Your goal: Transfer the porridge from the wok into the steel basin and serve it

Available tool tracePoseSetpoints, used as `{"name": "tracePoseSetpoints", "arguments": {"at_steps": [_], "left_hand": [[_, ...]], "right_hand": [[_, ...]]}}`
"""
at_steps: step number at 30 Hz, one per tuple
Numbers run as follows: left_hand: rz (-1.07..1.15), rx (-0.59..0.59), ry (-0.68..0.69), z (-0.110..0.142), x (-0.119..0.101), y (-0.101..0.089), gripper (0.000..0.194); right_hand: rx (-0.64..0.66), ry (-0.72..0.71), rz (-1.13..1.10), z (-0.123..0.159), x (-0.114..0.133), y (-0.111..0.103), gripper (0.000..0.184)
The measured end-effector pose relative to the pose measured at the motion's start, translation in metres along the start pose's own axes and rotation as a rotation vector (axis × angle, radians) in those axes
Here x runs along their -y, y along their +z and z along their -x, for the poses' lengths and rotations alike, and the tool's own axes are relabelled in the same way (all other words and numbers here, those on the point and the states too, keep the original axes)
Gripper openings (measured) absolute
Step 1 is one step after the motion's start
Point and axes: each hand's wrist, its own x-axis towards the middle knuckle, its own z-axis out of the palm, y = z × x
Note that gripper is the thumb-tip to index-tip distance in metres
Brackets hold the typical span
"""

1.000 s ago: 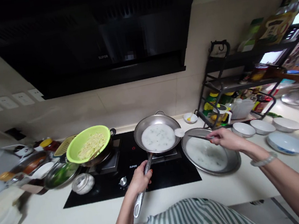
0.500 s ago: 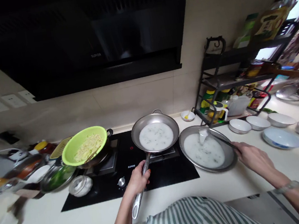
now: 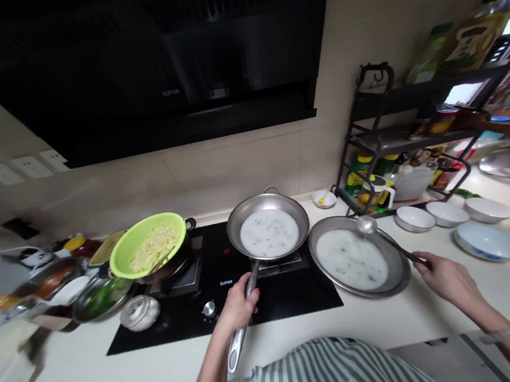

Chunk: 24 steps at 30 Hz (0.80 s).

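My left hand is closed around the long handle of a metal frying pan on the right burner. White, milky soup with green flecks lies in it. In my right hand is the dark handle of a ladle, whose metal bowl hangs over the rim side of a wide metal pan. That second pan stands on the counter just right of the stove and holds similar white soup with darker bits. Whether the ladle contains liquid I cannot tell.
A green colander with pale shreds rests over a pot on the left burner. Several white bowls line the right counter, near a spice rack. A glass jar stands left of the knob. The black range hood overhangs the stove.
The ladle has come up out of the soup in the right pan and moved right, toward the rim. My left hand keeps its hold on the frying pan handle.
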Motion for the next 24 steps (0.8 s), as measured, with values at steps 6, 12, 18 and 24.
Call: {"name": "tracePoseSetpoints", "arguments": {"at_steps": [6,12,18,24], "left_hand": [[-0.005,-0.006,0.011,-0.001,-0.001,0.0,0.057],[-0.014,-0.004,-0.002,-0.001,-0.001,0.001,0.06],[0.031,-0.014,-0.005,-0.001,0.0,0.002,0.059],[0.022,-0.008,0.001,-0.003,0.001,0.003,0.059]], "right_hand": [[0.081,-0.185,-0.22,-0.019,0.064,-0.02,0.039],[0.141,-0.504,0.121,-0.023,0.172,-0.038,0.033],[0.244,-0.588,0.256,-0.034,0.231,-0.03,0.031],[0.319,-0.567,0.174,-0.05,0.238,-0.01,0.023]]}}
